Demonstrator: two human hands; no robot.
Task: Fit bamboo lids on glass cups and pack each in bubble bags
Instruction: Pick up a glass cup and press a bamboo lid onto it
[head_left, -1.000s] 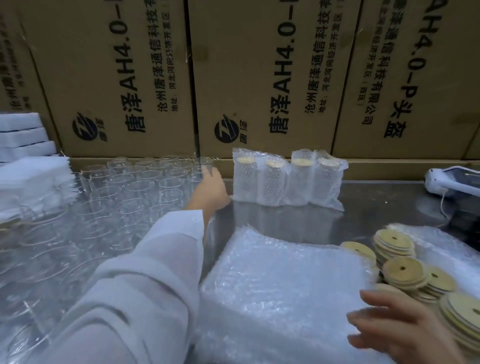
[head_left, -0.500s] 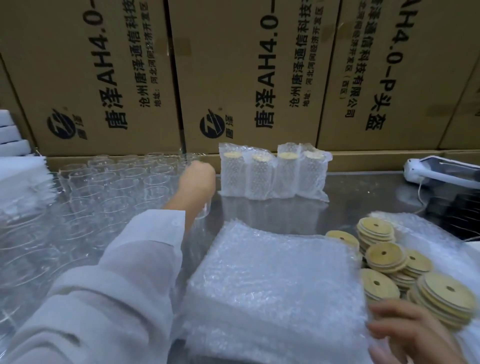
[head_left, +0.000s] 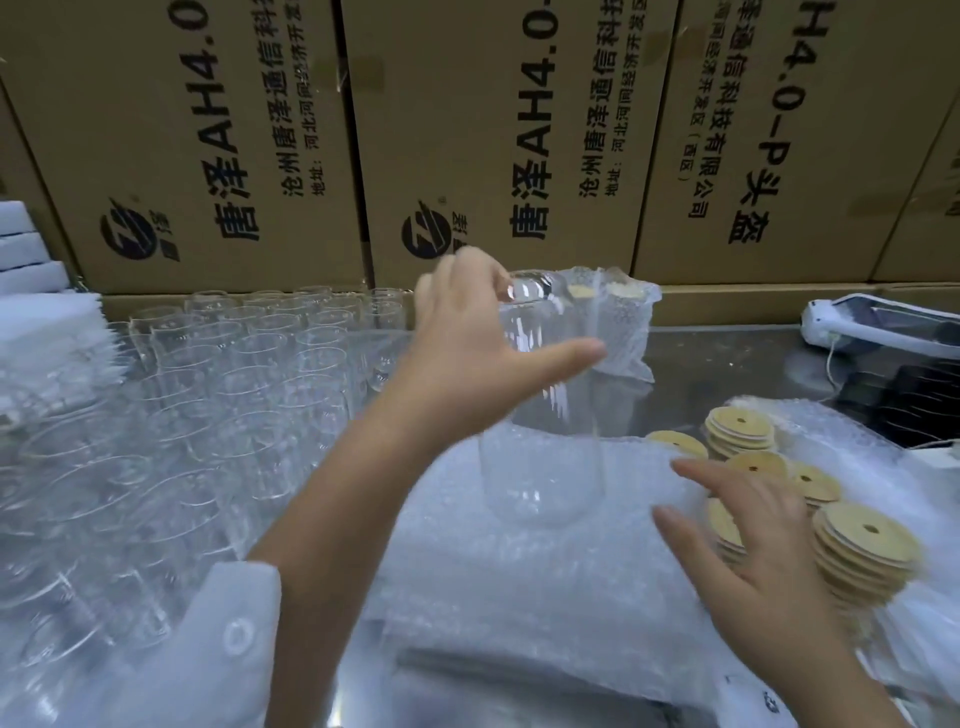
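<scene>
on the head camera, our left hand grips a glass cup near its top, fingers curled round it, upright over the stack of bubble bags. our right hand is spread flat beside the bamboo lids. packed cups stand behind, empty glasses crowd the left.
</scene>
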